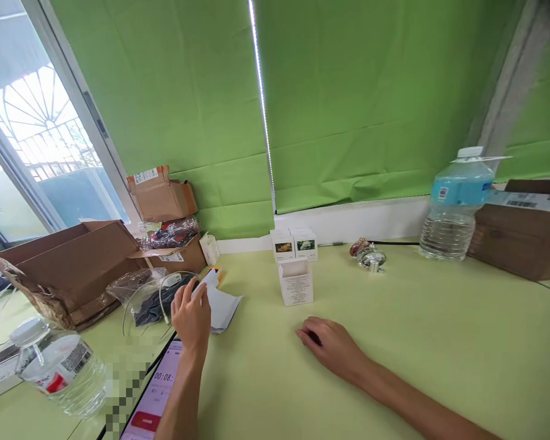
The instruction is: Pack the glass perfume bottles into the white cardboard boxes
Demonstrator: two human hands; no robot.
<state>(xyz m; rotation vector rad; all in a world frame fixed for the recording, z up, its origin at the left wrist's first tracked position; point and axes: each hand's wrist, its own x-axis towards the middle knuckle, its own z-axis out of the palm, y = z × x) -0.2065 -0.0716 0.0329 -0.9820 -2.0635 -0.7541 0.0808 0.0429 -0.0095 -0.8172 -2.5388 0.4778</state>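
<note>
Phone (152,391); open tbl (421,342) around R hand (329,343)

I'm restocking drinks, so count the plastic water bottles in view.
2: a plastic water bottle front left near the smartphone, another back right beside a brown cardboard box. The open carton could hide more.

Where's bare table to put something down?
Mainly the tabletop right of the open white box, between the right forearm in front and the blue-labelled bottle behind. Second patch: between left hand and right hand. Crowded: left side, with large carton, plastic bag, phone and red-and-white-labelled bottle.
</note>
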